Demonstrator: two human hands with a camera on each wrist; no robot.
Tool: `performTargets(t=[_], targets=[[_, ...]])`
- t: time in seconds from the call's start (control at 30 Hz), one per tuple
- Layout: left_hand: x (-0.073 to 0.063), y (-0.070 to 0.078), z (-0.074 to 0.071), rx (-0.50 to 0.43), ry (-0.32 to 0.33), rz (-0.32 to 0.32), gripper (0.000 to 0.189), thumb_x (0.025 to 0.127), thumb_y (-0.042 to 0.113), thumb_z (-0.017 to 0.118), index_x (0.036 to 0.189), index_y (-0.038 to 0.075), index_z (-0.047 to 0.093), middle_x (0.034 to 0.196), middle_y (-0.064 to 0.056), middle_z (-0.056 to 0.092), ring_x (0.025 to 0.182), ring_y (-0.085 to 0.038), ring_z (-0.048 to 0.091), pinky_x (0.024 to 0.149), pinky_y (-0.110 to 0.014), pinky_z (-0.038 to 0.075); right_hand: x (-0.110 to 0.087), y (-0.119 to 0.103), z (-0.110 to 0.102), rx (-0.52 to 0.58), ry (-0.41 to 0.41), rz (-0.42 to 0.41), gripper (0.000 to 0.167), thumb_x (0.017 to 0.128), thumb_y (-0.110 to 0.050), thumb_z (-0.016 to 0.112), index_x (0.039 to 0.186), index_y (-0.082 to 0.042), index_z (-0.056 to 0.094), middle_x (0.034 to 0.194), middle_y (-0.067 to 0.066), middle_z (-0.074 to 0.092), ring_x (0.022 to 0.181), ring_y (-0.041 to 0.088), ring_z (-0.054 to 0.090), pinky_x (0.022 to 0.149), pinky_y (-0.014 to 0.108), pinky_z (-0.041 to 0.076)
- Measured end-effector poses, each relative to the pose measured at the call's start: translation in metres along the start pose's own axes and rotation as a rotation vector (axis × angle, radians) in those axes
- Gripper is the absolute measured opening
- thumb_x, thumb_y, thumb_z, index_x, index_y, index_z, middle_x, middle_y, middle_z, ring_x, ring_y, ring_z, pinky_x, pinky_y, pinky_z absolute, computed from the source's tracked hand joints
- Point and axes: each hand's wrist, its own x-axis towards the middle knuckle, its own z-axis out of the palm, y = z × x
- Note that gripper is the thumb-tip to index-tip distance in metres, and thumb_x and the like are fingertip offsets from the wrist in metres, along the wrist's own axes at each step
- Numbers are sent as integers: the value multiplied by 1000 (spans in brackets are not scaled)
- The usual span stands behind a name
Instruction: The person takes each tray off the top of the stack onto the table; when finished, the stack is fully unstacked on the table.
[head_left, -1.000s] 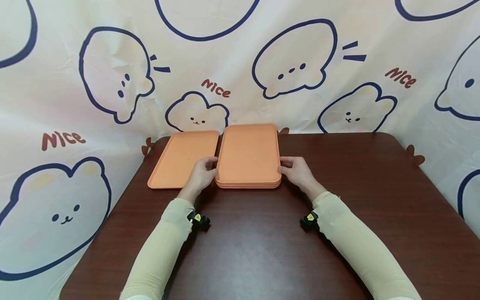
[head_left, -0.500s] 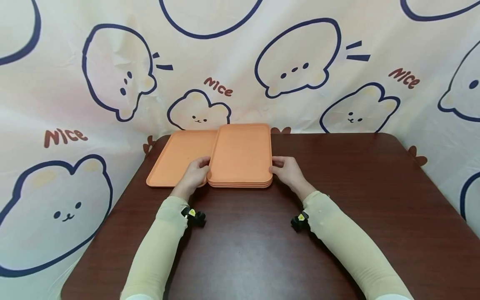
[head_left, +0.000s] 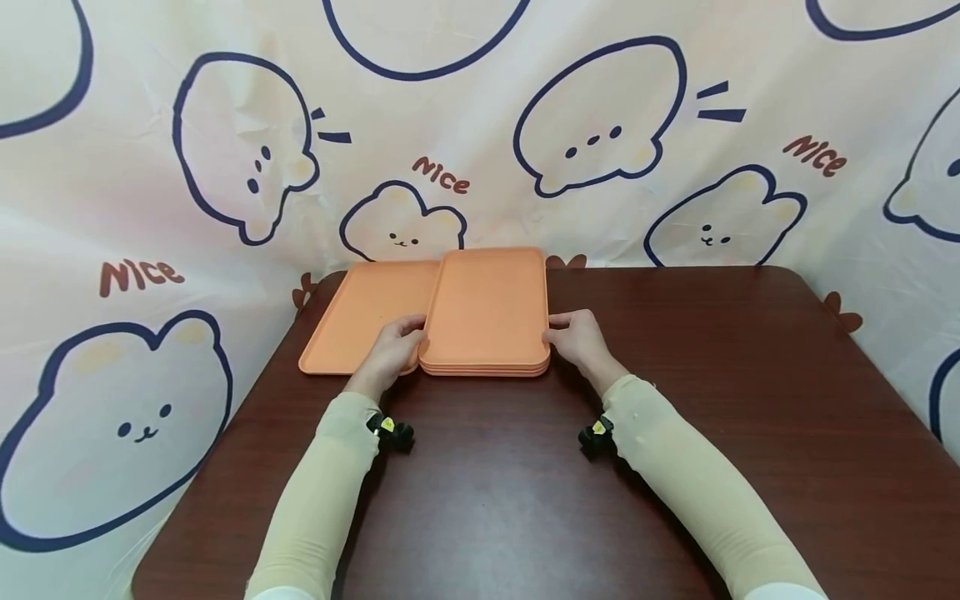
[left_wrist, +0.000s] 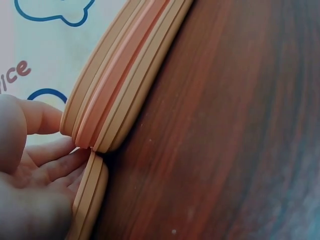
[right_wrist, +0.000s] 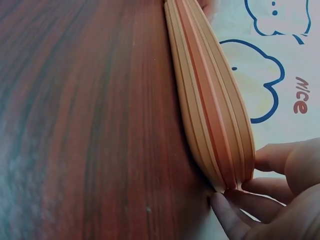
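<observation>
A stack of orange rectangular trays (head_left: 487, 308) lies flat on the table between both hands, its layered rims showing in the wrist views. One more orange tray (head_left: 360, 317) lies to its left, against the stack's left side; the left forearm and hand partly cover it. The left hand (head_left: 392, 348) holds the stack's left edge, thumb at the upper rim and fingers against the side, over the single tray. On the opposite edge the right hand (head_left: 581, 340) holds the stack, thumb at the upper rim and fingers lower on the side, one near the bottom tray.
The dark brown wooden table (head_left: 720, 400) extends to the right and front of the trays. Behind it hangs a pale cloth (head_left: 585, 217) with bear drawings, close to the table's back edge. A small black device (head_left: 393, 433) sits at each wrist.
Both hands have shifted the tray stack left, closing the gap to the single tray. Over the last half second the stack barely moved; the head view turned slightly.
</observation>
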Motion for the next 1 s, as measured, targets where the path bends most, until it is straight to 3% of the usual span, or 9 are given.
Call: performTargets(t=[0.07, 0.13, 0.2, 0.33, 0.43, 0.53, 0.67, 0.8, 1.0], targets=[[1, -1, 1, 7, 13, -5, 51, 114, 17, 45, 165, 7, 42, 100, -5, 67, 41, -5, 39, 45, -20, 38, -1, 1, 0, 14, 10, 11, 42, 102, -10, 66, 143, -3, 69, 155, 16, 61, 134, 27, 54, 93, 37, 51], [3, -2, 1, 25, 27, -12, 50, 115, 16, 43, 165, 8, 43, 109, -7, 70, 44, -5, 42, 48, -19, 40, 0, 2, 0, 28, 17, 16, 42, 101, -9, 66, 143, -3, 70, 154, 16, 62, 127, 26, 54, 87, 34, 48], [4, -3, 1, 65, 47, -12, 50, 115, 14, 41, 164, 8, 45, 135, -15, 66, 54, -6, 51, 55, -19, 44, -1, 3, 0, 47, 22, 17, 42, 100, -9, 66, 142, -3, 70, 155, 16, 61, 130, 27, 55, 90, 35, 50], [5, -4, 2, 138, 52, 3, 50, 113, 10, 41, 163, 6, 45, 164, -17, 49, 98, -13, 66, 80, -19, 50, -2, 3, -2, 106, 36, 21, 43, 99, -8, 68, 141, -3, 71, 155, 17, 61, 142, 27, 54, 108, 41, 52], [6, -5, 2, 161, 41, 31, 50, 113, 10, 45, 163, 4, 45, 167, -18, 47, 136, -22, 57, 101, -24, 48, -4, 3, -6, 158, 58, 20, 43, 98, -7, 68, 140, -2, 71, 154, 17, 62, 139, 27, 57, 112, 44, 53], [7, -6, 2, 167, 32, 52, 52, 113, 10, 50, 164, 2, 43, 169, -20, 44, 152, -30, 45, 105, -25, 47, -6, 5, -11, 193, 91, 15, 43, 97, -6, 68, 139, -2, 72, 150, 17, 65, 126, 24, 64, 105, 38, 56], [7, -5, 3, 167, 32, 50, 56, 110, 8, 56, 164, 1, 42, 170, -20, 42, 143, -20, 50, 88, -14, 49, -6, 11, -19, 231, 100, 23, 44, 99, -4, 67, 142, -2, 69, 144, 19, 69, 111, 21, 71, 87, 27, 60], [6, -4, 3, 183, 51, 42, 55, 108, 6, 58, 162, 4, 46, 168, -18, 46, 101, -10, 58, 66, -13, 45, -6, 17, -25, 342, 78, 38, 47, 103, -3, 65, 150, -3, 63, 145, 22, 69, 114, 21, 73, 78, 21, 62], [7, -2, 3, 223, 81, 44, 54, 107, 4, 57, 160, 2, 50, 166, -19, 49, 118, -13, 58, 71, -12, 45, -11, 26, -35, 492, 58, 47, 51, 108, -4, 58, 158, -2, 52, 156, 22, 58, 119, 16, 67, 80, 16, 59]])
